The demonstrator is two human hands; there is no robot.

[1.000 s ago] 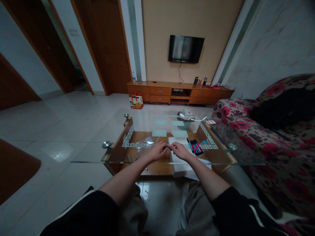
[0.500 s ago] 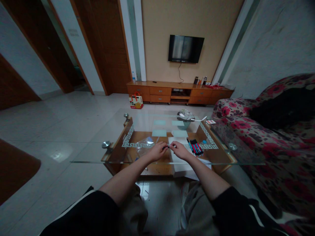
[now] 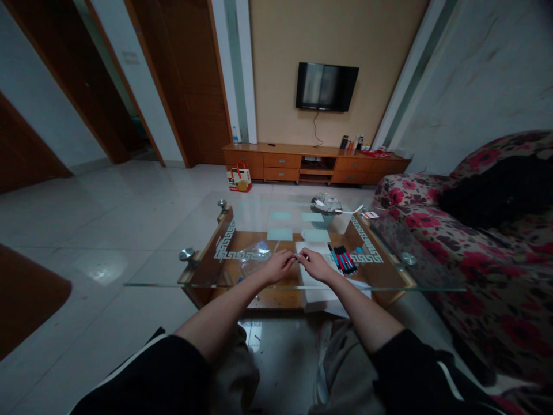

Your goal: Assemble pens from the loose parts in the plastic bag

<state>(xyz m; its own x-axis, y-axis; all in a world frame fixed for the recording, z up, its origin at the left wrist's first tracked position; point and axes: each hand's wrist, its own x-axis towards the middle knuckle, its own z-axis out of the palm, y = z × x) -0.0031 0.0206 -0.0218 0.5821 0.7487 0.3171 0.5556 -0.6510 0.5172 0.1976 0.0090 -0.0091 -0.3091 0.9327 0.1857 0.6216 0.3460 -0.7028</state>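
While we are sitting at the glass table (image 3: 173, 284), we are holding both hands close together just over its top. Our left hand (image 3: 277, 267) is closing thumb and fingers on one end of a small dark piece (image 3: 296, 257). Our right hand (image 3: 316, 266) is pinching the other end. That piece is sitting right between the two sets of fingertips, and it is showing too small for us to tell what it is. We are also not seeing whether it is touching the glass.

Just beyond the right hand, on its outer side, a bunch of pens (image 3: 342, 258) is lying on the glass, black, red and blue, side by side. A white sheet (image 3: 314, 287) is lying under the right hand and wrist and is reaching back toward us. Just beyond the left hand, on its outer side, a clear plastic bag (image 3: 254, 252) is lying crumpled. Pale green squares (image 3: 280, 233) are showing further out from the grip. A bowl (image 3: 326, 218) is standing well beyond the grip at the far edge, with white scraps in it.

A flowered sofa (image 3: 458, 253) is running along past the right arm. A low wooden cabinet (image 3: 276, 158) and a wall television (image 3: 326, 86) are facing us across the floor, and a paper shopping bag (image 3: 239, 177) is standing on the floor at the foot of the cabinet.
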